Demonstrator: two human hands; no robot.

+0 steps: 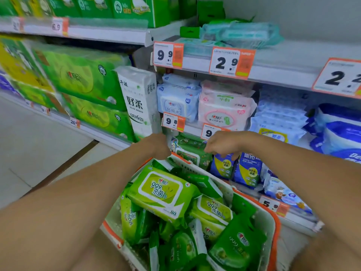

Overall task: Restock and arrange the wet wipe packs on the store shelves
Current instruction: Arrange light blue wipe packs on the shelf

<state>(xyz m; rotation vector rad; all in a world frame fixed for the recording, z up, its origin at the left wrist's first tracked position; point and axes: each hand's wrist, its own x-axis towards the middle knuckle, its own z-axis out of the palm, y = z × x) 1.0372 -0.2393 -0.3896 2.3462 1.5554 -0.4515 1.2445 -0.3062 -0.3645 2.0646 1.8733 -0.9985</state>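
1. Both bare arms reach forward over a white basket with an orange rim (272, 218), which sits in front of the lower shelves.
2. Left hand (156, 146): at the far left corner of the basket, just beside the shelf edge. Fingers curl away from the camera; cannot tell whether it grips anything.
3. Right hand (222, 142): knuckles up, fingers bent down onto the top of a dark green wet wipe pack (190, 147) on the low shelf. Whether the fingers actually pinch the pack cannot be told.
4. That pack lies on a second like pack (188, 158); both sit at the left end of the low shelf, just beside blue-and-yellow 99.9% wipe packs (223, 167).
5. Basket is heaped with green wet wipe packs. A large light green 80-count pack (162, 192) lies on top, label up; a dark green flat pack (237, 243) leans at the near right.
6. Shelf above: a blue 80-count wipe pack (178, 102) and a pink wipe pack (224, 112) side by side, touching.
7. Orange-edged price tags line the shelf rails; one reads 9.9 (168, 54).
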